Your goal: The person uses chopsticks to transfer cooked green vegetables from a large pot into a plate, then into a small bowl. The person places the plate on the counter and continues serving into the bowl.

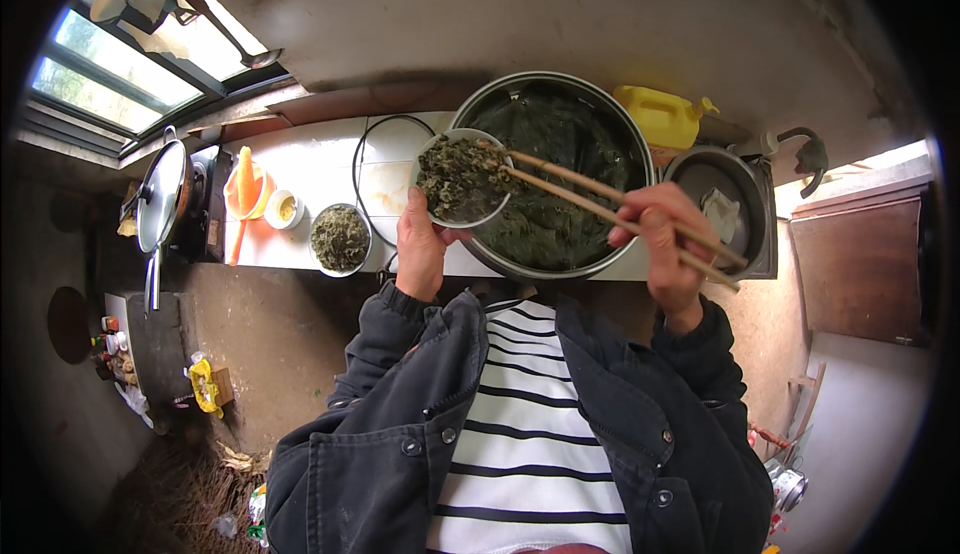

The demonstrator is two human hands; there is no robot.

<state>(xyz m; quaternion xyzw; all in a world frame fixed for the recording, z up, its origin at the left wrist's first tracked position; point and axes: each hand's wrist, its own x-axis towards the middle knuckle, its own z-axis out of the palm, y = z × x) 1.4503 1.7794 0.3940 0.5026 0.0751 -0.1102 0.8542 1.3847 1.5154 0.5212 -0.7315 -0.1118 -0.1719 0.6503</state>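
My left hand (424,246) grips a white bowl (470,222) by its near left side, thumb at the rim. Dark green chopped food (458,176) is heaped in it. In my right hand (664,244) is a pair of wooden chopsticks (575,196), their tips at the right edge of the heap. Behind and right of the bowl stands a large round metal pot (640,144), lined with dark green leaves (560,124); the bowl hangs over its left rim. A second bowl (322,262) of the same green food stands on the white tiled counter (388,179), left of my left hand.
Farther left are a small cup (284,210), an orange basket (247,189) and a lidded pan (165,199) on a stove. A yellow jug (655,119) stands behind the pot, and a sink (700,164) with a tap (808,152) lies to its right.
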